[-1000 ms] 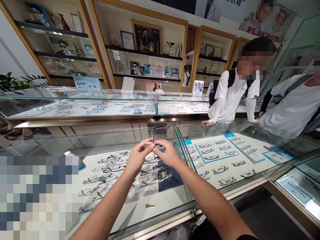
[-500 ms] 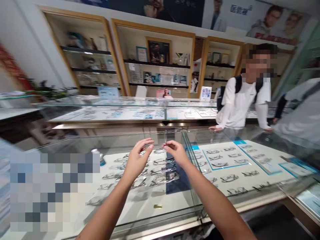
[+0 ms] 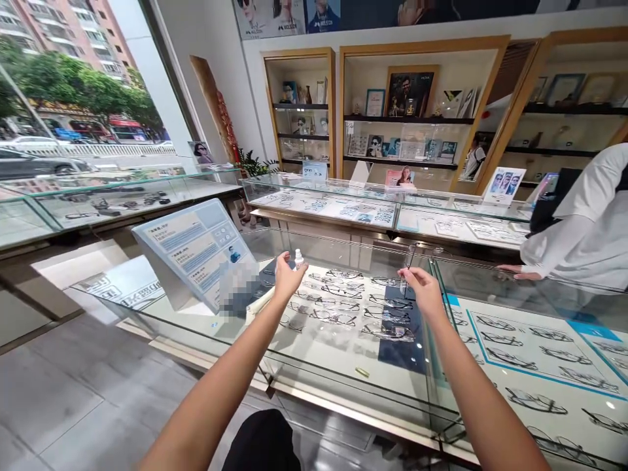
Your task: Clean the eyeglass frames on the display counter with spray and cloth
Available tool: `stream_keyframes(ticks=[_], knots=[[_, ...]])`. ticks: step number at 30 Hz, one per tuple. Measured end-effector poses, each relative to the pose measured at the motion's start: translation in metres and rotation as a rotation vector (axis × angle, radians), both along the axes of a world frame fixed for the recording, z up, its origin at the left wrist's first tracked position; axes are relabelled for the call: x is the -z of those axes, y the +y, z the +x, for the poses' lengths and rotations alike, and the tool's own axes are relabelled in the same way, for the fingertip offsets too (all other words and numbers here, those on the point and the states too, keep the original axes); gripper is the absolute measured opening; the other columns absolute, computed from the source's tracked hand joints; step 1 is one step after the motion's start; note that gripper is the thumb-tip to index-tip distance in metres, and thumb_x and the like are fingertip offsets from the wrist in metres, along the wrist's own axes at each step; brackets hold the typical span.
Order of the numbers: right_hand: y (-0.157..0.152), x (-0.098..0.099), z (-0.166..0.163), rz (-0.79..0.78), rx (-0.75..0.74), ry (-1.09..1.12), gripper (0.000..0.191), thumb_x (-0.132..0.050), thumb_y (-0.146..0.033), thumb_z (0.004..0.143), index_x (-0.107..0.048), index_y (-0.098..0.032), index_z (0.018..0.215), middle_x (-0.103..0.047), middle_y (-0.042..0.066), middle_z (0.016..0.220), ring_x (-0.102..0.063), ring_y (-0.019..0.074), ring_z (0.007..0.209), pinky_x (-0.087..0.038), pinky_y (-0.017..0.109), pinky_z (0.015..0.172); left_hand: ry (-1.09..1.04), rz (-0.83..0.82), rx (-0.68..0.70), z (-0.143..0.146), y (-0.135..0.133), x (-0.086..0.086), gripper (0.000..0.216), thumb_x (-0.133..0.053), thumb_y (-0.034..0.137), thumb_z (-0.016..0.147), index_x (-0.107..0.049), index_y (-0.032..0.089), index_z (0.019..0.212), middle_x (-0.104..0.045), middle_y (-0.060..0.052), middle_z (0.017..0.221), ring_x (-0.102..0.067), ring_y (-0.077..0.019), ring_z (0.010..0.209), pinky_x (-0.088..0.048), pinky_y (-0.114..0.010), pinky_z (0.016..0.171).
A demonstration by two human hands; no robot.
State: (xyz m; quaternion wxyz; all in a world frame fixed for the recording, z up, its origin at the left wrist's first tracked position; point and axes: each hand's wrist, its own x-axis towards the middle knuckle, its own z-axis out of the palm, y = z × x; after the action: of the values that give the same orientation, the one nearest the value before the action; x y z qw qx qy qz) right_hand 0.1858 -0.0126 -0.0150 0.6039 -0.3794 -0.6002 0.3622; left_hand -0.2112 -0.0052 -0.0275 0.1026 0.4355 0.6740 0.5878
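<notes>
My right hand (image 3: pixel 422 288) pinches a pair of eyeglasses (image 3: pixel 409 254) by its thin dark frame, held up over the glass counter (image 3: pixel 314 370). The lenses are hard to make out against the glass. My left hand (image 3: pixel 289 278) is curved, thumb and forefinger apart, around the near side of a small white bottle (image 3: pixel 299 256). Whether its fingers touch the bottle I cannot tell. Several rows of eyeglasses (image 3: pixel 337 303) lie in front of and between my hands, some over a dark blue sheet (image 3: pixel 402 353). A small gold tag (image 3: pixel 362 372) lies near the front edge.
An upright information sign (image 3: pixel 191 245) stands on the counter's left end. More framed glasses (image 3: pixel 534 400) fill the right section. Behind runs a second glass display counter (image 3: pixel 324 219). A person in a white top (image 3: pixel 583 216) leans at the far right with a hand on the glass.
My view has swung left, bringing in the window and information sign. My hands have moved apart; the left is now at the white bottle, and the eyeglasses in my right hand show more clearly.
</notes>
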Motion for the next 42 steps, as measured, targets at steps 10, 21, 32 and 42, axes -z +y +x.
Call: stream_keyframes(ticks=[10, 21, 32, 42], knots=[[0.004, -0.01, 0.005, 0.01, -0.011, -0.013, 0.041, -0.07, -0.062, 0.088, -0.074, -0.021, 0.089, -0.078, 0.009, 0.097, -0.071, 0.0249, 0.097, -0.054, 0.042, 0.098, -0.189, -0.008, 0.303, 0.031, 0.032, -0.013, 0.018, -0.063, 0.026, 0.086, -0.051, 0.021, 0.099, -0.056, 0.001, 0.084, -0.055, -0.0175, 0.085, -0.047, -0.033, 0.086], [-0.002, -0.014, -0.004, -0.07, -0.175, 0.087, 0.031, -0.069, -0.056, 0.093, -0.077, -0.026, 0.091, -0.078, 0.003, 0.097, -0.068, 0.0236, 0.097, -0.05, 0.036, 0.092, -0.961, -0.056, 1.228, 0.203, 0.016, -0.058, 0.061, -0.054, 0.079, 0.085, -0.058, 0.019, 0.072, -0.05, -0.002, 0.067, -0.053, -0.0166, 0.064, -0.051, -0.029, 0.055], [-0.008, -0.011, -0.017, -0.116, -0.272, 0.07, 0.032, -0.069, -0.056, 0.093, -0.076, -0.026, 0.092, -0.077, 0.003, 0.095, -0.068, 0.0235, 0.096, -0.048, 0.035, 0.089, -0.598, 0.027, 1.036, 0.202, 0.019, -0.03, 0.059, -0.049, 0.075, 0.088, -0.059, 0.02, 0.069, -0.053, -0.003, 0.066, -0.052, -0.017, 0.063, -0.044, -0.031, 0.061], [-0.015, -0.011, -0.024, -0.119, -0.367, 0.029, 0.035, -0.067, -0.058, 0.095, -0.075, -0.025, 0.087, -0.075, 0.003, 0.095, -0.066, 0.0217, 0.093, -0.047, 0.036, 0.091, -0.172, 0.11, 0.897, 0.202, 0.023, -0.02, 0.056, -0.045, 0.07, 0.096, -0.052, 0.021, 0.071, -0.05, 0.0, 0.07, -0.047, -0.016, 0.064, -0.039, -0.032, 0.067]])
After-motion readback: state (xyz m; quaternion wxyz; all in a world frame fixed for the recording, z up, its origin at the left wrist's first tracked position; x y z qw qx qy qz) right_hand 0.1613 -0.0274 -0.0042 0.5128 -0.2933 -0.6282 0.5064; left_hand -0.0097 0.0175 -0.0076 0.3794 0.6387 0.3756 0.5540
